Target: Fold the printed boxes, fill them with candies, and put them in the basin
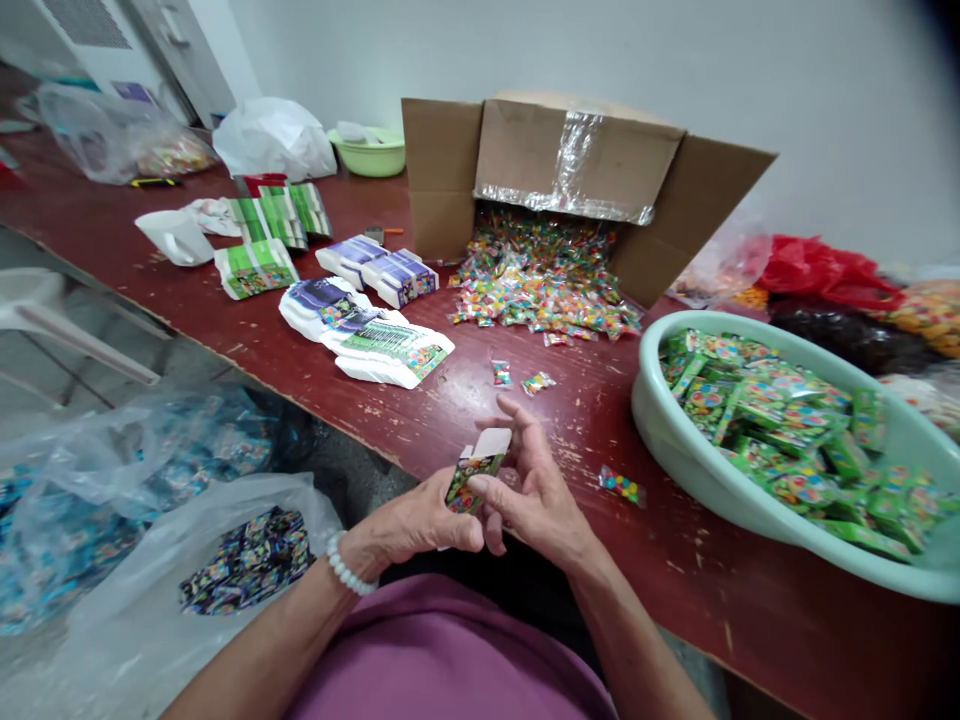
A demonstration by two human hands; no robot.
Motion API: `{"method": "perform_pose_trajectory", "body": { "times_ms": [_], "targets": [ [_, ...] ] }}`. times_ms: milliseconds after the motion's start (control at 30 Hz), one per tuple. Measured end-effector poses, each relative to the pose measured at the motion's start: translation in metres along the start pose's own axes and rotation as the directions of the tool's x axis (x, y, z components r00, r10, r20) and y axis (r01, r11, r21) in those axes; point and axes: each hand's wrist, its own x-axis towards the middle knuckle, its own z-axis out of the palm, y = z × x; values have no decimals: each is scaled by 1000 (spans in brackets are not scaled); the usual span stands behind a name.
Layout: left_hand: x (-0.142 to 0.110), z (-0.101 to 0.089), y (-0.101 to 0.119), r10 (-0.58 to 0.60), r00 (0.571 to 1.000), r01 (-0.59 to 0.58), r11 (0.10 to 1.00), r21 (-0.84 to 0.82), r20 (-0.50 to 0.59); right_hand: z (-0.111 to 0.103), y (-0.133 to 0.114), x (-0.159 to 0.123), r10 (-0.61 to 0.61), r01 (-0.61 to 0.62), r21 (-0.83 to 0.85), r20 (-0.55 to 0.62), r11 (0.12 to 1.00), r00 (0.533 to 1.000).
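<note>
Between my hands, over the table's front edge, is a small green candy box (474, 484) with its white end flap standing up. My left hand (429, 515) is closed around the box's lower left side. My right hand (534, 490) presses its thumb on the box's front, its other fingers curved behind. Just beyond them lie two small candy packets, one candy packet (501, 373) and another candy packet (538, 383). A clear packet of coloured candies (622, 486) rests to the right. Flattened printed cartons (394, 345) lie ahead on the left.
A cardboard box (442, 180) on its side spills wrapped candies (540, 290). At right stands a pale green tub (675, 470) of filled green boxes. Stacked cartons (259, 268), a white mug (176, 238) and a basin (371, 155) stand left. Plastic bags (112, 600) sit below the table.
</note>
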Motion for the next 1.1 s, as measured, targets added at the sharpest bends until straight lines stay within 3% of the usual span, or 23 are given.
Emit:
{"method": "perform_pose_trajectory", "body": {
  "times_ms": [67, 167, 267, 367, 500, 733, 900, 1100],
  "targets": [
    [0, 2, 4, 0, 1000, 0, 1000, 8, 19, -1, 0, -3, -137, 117, -190, -94, 975, 986],
    [0, 5, 8, -1, 1000, 1, 999, 39, -15, -5, -1, -8, -363, 247, -474, -168, 845, 917],
    [0, 8, 13, 33, 996, -26, 996, 88, -78, -7, -6, -12, -479, 339, -644, -50, 686, 876],
    [0, 10, 19, 67, 993, -51, 987, 155, -96, -9, -12, -12, -443, 396, -683, 118, 614, 889],
    [-1, 9, 25, 58, 997, -39, 961, 275, -60, -12, -18, -9, -364, 427, -614, 233, 664, 902],
    [-6, 0, 21, -37, 998, 53, 908, 415, -45, -17, -13, -9, -303, 401, -595, 263, 696, 916],
    [-6, -2, 15, -163, 987, 156, 929, 335, -6, -20, -9, -6, -276, 379, -497, 270, 780, 922],
    [-2, -3, 16, -206, 978, 185, 931, 315, 37, -20, -7, -8, -231, 322, -536, 231, 780, 945]
  ]
}}
